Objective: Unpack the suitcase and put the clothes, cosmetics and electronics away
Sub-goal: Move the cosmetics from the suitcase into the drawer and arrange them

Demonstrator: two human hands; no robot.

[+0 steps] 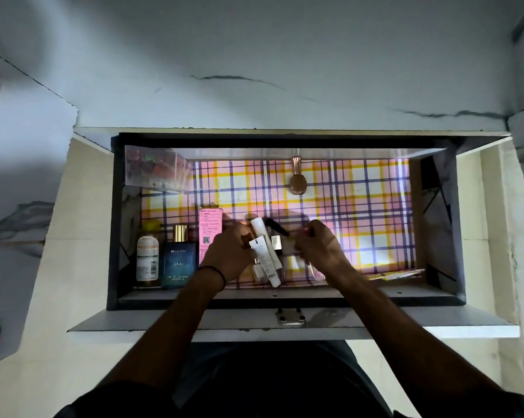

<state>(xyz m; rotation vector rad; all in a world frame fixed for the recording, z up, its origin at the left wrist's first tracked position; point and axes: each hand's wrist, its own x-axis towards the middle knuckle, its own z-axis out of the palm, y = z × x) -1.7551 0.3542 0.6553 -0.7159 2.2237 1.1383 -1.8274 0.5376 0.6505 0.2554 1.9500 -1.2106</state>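
An open drawer [285, 298] lined with pink and yellow plaid paper lies below me. My left hand [227, 254] reaches into its front middle and grips a white cosmetic tube [265, 257] that points toward me, with a second white tube [259, 227] just behind it. My right hand [318, 248] is beside it, fingers curled round a small dark cosmetic stick [277, 227]; what else it holds is hidden. Small pale bottles [276, 242] sit between and under the hands, partly covered.
Along the drawer's left front stand an orange-capped bottle [147, 257], a blue cologne bottle [177, 260] and a pink box [211, 227]. A clear organiser box [158, 170] fills the back left corner. A rose-gold item [298, 179] lies at the back. The drawer handle [291, 318] faces me.
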